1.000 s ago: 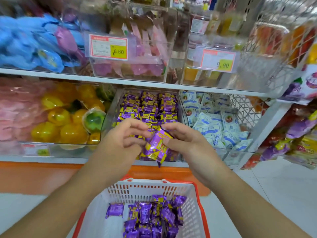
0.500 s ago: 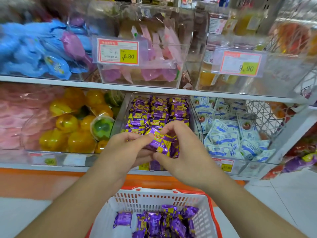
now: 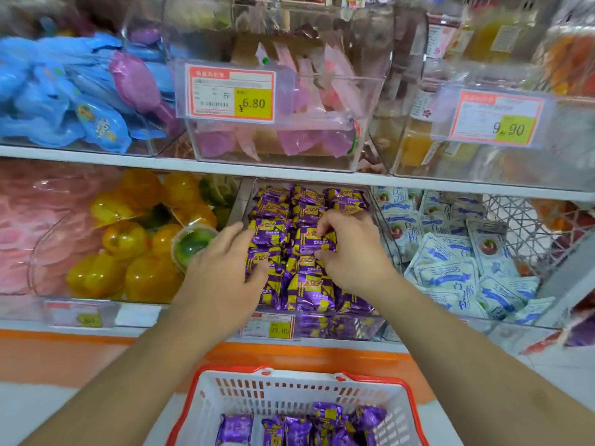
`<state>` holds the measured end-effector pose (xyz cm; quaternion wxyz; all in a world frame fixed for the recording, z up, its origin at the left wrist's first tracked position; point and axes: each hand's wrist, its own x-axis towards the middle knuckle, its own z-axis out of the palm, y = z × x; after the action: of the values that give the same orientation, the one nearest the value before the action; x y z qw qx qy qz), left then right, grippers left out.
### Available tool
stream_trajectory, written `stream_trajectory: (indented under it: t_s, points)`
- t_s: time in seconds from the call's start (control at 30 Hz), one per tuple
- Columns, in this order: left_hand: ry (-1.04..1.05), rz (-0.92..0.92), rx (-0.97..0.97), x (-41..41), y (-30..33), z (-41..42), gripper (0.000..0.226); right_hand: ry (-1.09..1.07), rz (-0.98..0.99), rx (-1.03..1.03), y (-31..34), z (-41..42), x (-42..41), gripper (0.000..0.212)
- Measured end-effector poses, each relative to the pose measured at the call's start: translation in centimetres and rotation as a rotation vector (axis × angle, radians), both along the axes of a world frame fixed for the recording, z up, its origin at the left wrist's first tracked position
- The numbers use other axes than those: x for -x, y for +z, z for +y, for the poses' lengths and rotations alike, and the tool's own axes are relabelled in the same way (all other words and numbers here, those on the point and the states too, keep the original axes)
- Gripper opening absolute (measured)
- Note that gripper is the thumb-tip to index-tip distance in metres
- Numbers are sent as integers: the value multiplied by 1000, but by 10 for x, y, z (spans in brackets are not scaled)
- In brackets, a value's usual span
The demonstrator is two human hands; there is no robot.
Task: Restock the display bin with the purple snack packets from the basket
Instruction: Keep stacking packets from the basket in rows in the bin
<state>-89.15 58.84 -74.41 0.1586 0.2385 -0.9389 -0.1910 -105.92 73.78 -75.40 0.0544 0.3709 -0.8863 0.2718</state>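
The clear display bin (image 3: 246, 196) on the lower shelf holds rows of purple-and-yellow snack packets (image 3: 344, 199). Both my hands are inside it, above the packets. My left hand (image 3: 222, 275) holds a packet (image 3: 265, 257) between fingers and thumb at the bin's left column. My right hand (image 3: 352, 252) pinches another packet (image 3: 306, 241) near the middle of the bin. Below, a white basket with a red rim (image 3: 283, 389) holds several more purple packets (image 3: 299, 428).
A bin of yellow and green jelly cups (image 3: 128, 239) stands left of the purple bin, and a bin of white-and-blue packets (image 3: 450, 252) right of it. The upper shelf edge (image 3: 289, 175) overhangs the bins, with price-tagged bins above. An orange base runs below the shelf.
Both hands moved forward from in front of the bin into it, carrying the purple packets down onto the rows. The view shifted closer to the shelf.
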Motion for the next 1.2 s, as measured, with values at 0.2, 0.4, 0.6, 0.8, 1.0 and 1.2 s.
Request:
stream_trajectory:
  t_s: [0.2, 0.4, 0.6, 0.8, 1.0, 1.2]
  points:
    - [8, -20, -4, 0, -3, 2, 59, 59, 50, 29, -10, -10, 3, 21]
    - [10, -3, -16, -5, -2, 3, 56, 82, 212, -43, -11, -4, -5, 35]
    - [-7, 32, -90, -11, -5, 3, 57, 133, 128, -182, -8, 3, -18, 54]
    - [-81, 143, -2, -34, 2, 20, 45, 157, 151, 1, 3, 37, -43, 50]
    - [-157, 159, -48, -55, -4, 62, 27, 139, 4, 83, -14, 91, -86, 34]
    - [-396, -104, -91, -54, -75, 115, 29, -52, -153, -188, -89, 159, -107, 20]
